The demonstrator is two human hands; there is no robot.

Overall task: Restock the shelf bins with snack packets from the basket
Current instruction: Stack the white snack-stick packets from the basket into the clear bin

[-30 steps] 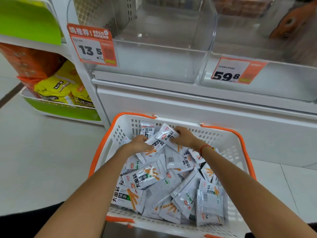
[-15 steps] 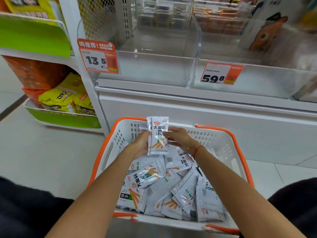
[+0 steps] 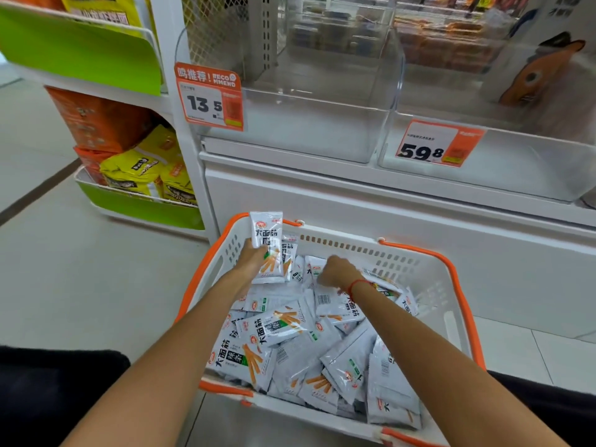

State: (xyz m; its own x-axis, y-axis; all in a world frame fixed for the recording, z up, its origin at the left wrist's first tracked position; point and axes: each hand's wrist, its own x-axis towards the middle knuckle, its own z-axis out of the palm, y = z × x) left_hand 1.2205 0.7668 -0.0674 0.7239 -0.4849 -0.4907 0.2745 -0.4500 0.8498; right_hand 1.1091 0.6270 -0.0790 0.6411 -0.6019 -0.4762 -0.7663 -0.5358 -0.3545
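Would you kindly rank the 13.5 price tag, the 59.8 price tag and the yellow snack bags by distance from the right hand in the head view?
From the right hand:
1. 59.8 price tag, up and right.
2. 13.5 price tag, upper left.
3. yellow snack bags, far left, low shelf.

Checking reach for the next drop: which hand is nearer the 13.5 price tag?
Left. The left hand is below the 13.5 price tag; the right hand is farther right.

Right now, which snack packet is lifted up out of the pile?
The packet in the left hand, standing upright by the basket's far-left corner. All the others lie loose in the basket.
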